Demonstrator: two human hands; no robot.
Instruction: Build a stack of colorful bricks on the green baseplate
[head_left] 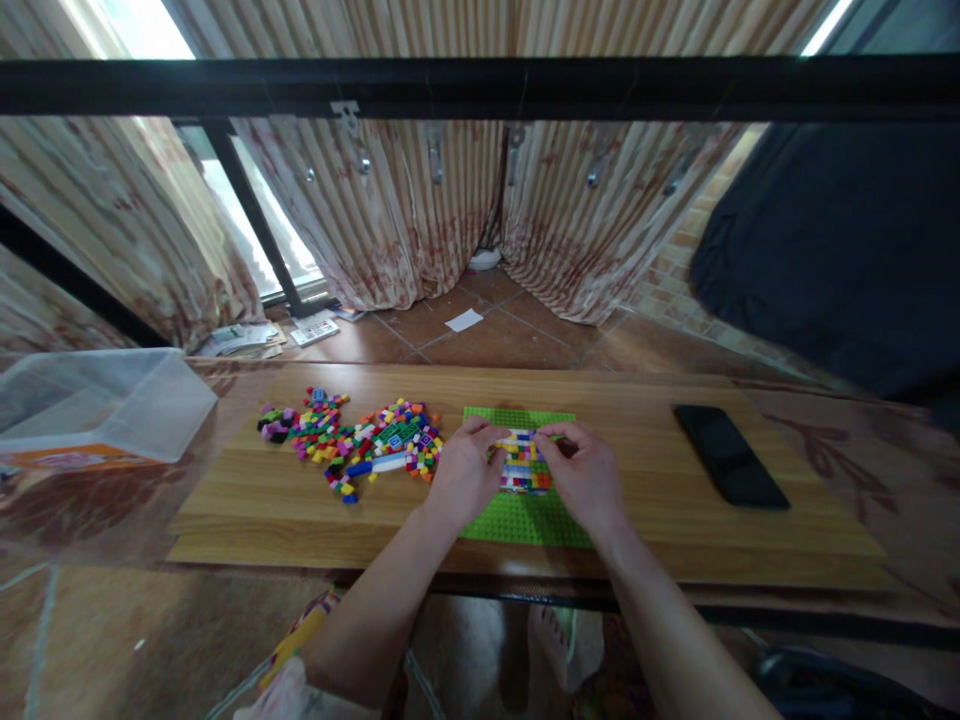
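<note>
A block of colourful toy building bricks, in white, yellow, red, blue and orange rows, stands on a green baseplate. My left hand is at the block's left side, its thumb and fingers closed on the edge. On the opposite side, my right hand pinches the upper right edge with thumb and forefinger. Any single small brick between the fingertips is too small to make out. Left of the baseplate lies a spread pile of loose toy bricks, several colours mixed.
The wooden board carries everything. A black phone lies at its right. A clear plastic bin stands at the far left. Beyond the board, a dark metal bar crosses in front of striped curtains.
</note>
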